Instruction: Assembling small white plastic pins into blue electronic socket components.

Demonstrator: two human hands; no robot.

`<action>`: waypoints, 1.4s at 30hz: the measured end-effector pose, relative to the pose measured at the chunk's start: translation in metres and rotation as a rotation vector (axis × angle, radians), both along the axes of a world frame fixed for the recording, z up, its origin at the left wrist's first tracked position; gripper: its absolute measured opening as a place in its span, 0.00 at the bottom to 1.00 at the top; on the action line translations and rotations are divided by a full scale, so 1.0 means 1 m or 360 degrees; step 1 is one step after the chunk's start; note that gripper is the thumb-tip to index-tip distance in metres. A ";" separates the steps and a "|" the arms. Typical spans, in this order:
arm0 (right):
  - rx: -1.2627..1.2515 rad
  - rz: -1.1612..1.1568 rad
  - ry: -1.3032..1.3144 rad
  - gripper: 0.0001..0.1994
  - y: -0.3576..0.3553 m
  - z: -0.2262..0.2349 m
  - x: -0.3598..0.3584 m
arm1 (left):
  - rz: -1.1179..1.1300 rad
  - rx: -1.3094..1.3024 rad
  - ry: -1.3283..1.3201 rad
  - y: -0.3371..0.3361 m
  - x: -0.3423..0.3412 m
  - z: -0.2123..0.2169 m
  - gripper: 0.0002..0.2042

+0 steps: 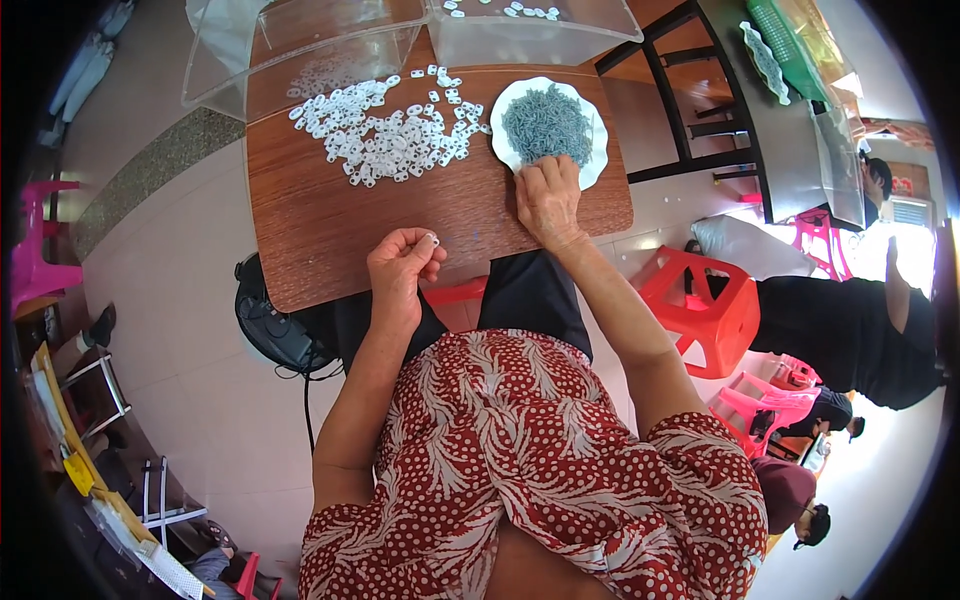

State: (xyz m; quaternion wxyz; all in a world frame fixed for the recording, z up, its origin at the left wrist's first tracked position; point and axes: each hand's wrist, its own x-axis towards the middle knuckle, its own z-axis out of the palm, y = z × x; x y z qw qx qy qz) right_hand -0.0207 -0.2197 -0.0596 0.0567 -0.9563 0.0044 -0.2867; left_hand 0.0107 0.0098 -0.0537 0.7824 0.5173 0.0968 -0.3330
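My left hand [402, 268] is held over the table's near edge, thumb and fingertips closed on a small white plastic piece [435, 241]. My right hand [550, 200] reaches into a white scalloped plate [596, 165], its bunched fingertips at the near side of a heap of small blue-grey screws [545, 118]. What those fingertips hold, if anything, is hidden. Left of the plate, a loose pile of small white plastic pieces with holes [395, 140] is spread on the brown wooden table [330, 235].
Clear plastic bins [530, 40] stand along the table's far edge, with some white pieces in one. A red stool [705, 305] is to the right, a black bag [280, 320] below the table's left side. Other people sit or stand farther right.
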 end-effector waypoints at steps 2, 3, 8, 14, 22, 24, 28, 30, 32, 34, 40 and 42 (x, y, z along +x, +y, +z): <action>0.0012 0.0007 -0.0027 0.06 -0.001 -0.002 0.001 | 0.0002 -0.0002 0.0003 0.000 0.000 -0.001 0.04; 0.0022 0.0011 -0.0053 0.06 -0.002 -0.002 0.001 | 0.0004 -0.0008 0.0006 0.000 0.001 -0.003 0.04; 0.0186 -0.0023 -0.0115 0.05 -0.004 -0.004 0.006 | 0.0023 -0.0007 0.0015 0.002 0.003 -0.004 0.04; 0.1163 -0.0250 -0.0049 0.02 -0.009 -0.005 0.006 | 0.0034 -0.0018 0.0037 0.001 0.006 -0.002 0.04; 0.2557 -0.0209 0.0251 0.04 0.014 0.027 0.021 | 0.0062 -0.0030 0.0070 0.001 0.009 0.000 0.04; 0.2780 -0.0077 0.0305 0.05 0.022 0.027 0.027 | 0.0070 -0.0037 0.0075 0.001 0.010 0.000 0.04; 0.2906 -0.0036 0.0370 0.05 0.037 0.023 0.036 | 0.0082 -0.0097 0.0100 0.000 0.014 0.002 0.04; 0.2844 -0.0104 0.0457 0.04 0.044 0.023 0.041 | 0.0095 -0.0082 0.0101 -0.001 0.016 0.005 0.04; 0.2777 -0.0136 0.0514 0.04 0.046 0.013 0.047 | 0.0103 -0.0069 0.0101 0.000 0.018 0.005 0.04; 0.2708 -0.0170 0.0565 0.04 0.045 0.003 0.053 | 0.0122 -0.0079 0.0087 0.000 0.020 0.002 0.04; 0.2490 -0.0203 0.0674 0.01 0.051 -0.009 0.065 | 0.0190 -0.0079 0.0059 0.001 0.022 -0.003 0.03; 0.2304 -0.0281 0.0693 0.04 0.049 -0.018 0.068 | 0.0191 -0.0078 0.0062 0.001 0.023 -0.003 0.03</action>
